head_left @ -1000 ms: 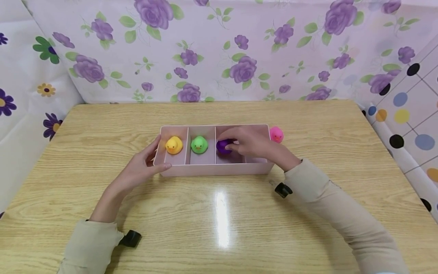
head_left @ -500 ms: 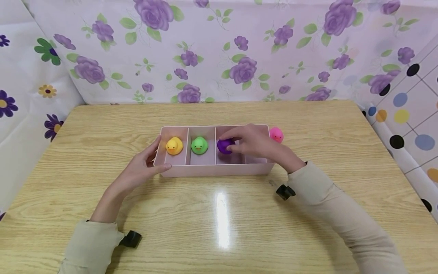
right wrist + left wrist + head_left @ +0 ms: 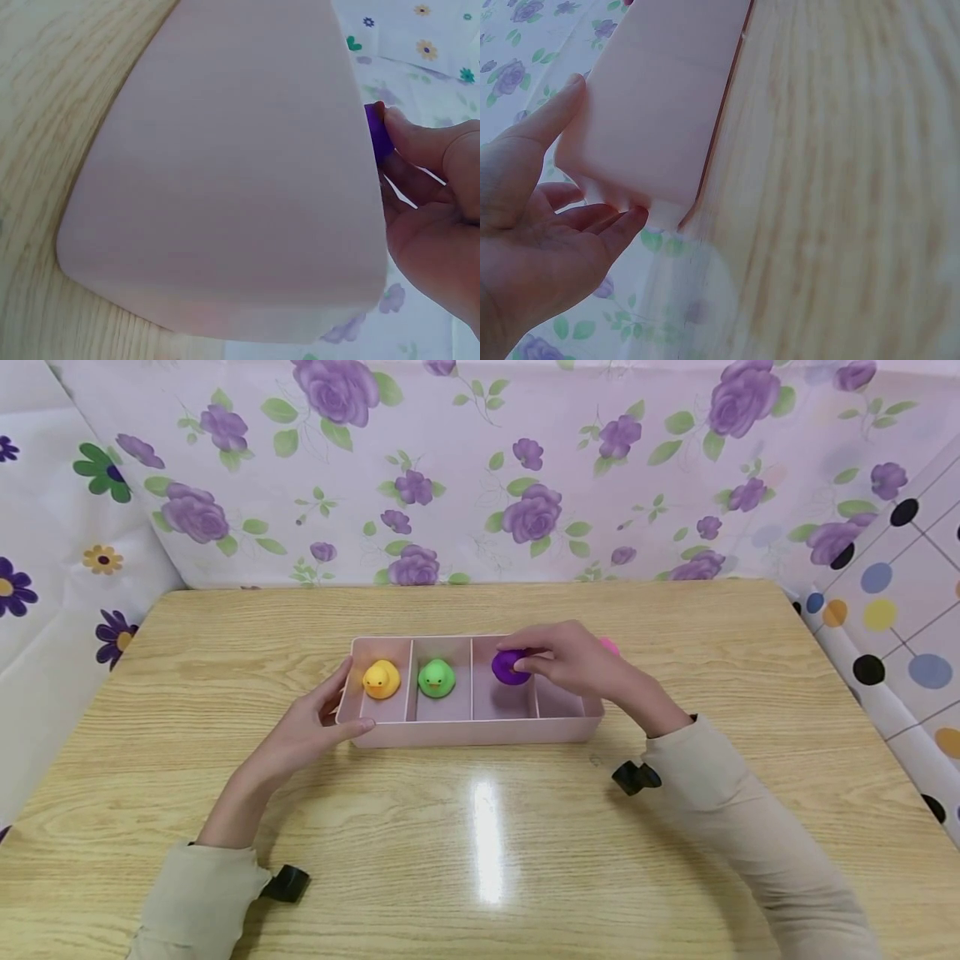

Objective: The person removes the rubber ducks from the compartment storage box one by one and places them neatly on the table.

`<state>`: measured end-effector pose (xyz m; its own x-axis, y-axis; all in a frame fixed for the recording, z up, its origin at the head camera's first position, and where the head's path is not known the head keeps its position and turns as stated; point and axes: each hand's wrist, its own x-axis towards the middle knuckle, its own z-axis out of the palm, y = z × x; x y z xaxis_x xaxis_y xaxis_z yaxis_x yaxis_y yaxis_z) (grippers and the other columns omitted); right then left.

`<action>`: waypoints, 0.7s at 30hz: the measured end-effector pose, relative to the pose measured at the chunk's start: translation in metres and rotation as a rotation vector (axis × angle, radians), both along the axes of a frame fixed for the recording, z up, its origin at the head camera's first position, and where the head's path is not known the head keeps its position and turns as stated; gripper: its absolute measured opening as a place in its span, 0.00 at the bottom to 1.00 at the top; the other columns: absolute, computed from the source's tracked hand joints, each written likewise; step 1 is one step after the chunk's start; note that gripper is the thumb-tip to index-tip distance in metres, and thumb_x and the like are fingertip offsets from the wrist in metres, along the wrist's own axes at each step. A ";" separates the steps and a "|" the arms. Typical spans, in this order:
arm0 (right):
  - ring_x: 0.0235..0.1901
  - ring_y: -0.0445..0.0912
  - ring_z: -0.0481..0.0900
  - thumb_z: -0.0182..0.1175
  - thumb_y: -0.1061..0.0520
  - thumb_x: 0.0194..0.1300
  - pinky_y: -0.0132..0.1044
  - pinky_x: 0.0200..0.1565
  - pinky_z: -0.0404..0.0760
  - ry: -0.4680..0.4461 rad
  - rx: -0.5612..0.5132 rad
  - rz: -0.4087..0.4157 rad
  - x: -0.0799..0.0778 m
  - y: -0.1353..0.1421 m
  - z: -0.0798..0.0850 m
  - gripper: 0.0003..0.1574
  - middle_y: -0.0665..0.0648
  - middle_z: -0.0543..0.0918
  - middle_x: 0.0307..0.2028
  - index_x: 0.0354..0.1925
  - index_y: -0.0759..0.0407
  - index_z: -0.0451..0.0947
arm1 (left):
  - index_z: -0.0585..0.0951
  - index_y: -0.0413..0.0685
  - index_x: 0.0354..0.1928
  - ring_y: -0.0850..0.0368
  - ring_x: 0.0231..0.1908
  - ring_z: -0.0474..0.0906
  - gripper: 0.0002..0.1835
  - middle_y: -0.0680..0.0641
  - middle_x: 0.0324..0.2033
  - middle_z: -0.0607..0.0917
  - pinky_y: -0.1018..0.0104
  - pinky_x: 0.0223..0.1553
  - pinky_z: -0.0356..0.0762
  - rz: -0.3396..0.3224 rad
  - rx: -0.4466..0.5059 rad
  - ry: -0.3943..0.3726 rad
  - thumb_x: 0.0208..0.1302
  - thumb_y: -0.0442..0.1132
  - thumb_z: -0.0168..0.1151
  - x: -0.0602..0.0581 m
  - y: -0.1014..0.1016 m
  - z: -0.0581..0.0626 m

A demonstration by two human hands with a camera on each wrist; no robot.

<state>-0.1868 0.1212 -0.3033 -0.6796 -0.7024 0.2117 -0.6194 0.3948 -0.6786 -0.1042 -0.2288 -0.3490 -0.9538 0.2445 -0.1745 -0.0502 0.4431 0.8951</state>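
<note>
A pale pink divided box stands on the wooden table, its compartments side by side. My left hand holds the box's left end, thumb at the front rim and fingers round the end wall, as the left wrist view also shows. Between thumb and fingers my right hand pinches a purple toy over the third compartment; in the right wrist view the purple toy shows above the rim. A yellow rubber duck sits in the leftmost compartment, a green rubber duck in the second.
Behind the box's right end, a pink toy is mostly hidden by my right hand. A floral sheet stands along the table's back edge. Black straps hang at both sleeves.
My right hand has lifted the purple toy up from the third compartment and moved slightly right and back. More of the pink toy is now covered. The left hand and box stay still.
</note>
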 end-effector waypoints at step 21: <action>0.50 0.56 0.80 0.60 0.74 0.62 0.39 0.50 0.80 -0.067 0.012 -0.135 -0.002 0.023 0.010 0.20 0.67 0.82 0.50 0.54 0.71 0.79 | 0.43 0.55 0.77 0.43 0.71 0.51 0.50 0.42 0.74 0.48 0.49 0.66 0.57 -0.007 0.003 0.010 0.63 0.46 0.67 0.000 0.000 0.000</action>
<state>-0.1890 0.1443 -0.2935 -0.7803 -0.6060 0.1546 -0.5136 0.4798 -0.7113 -0.1045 -0.2287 -0.3494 -0.9537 0.2517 -0.1644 -0.0382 0.4410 0.8967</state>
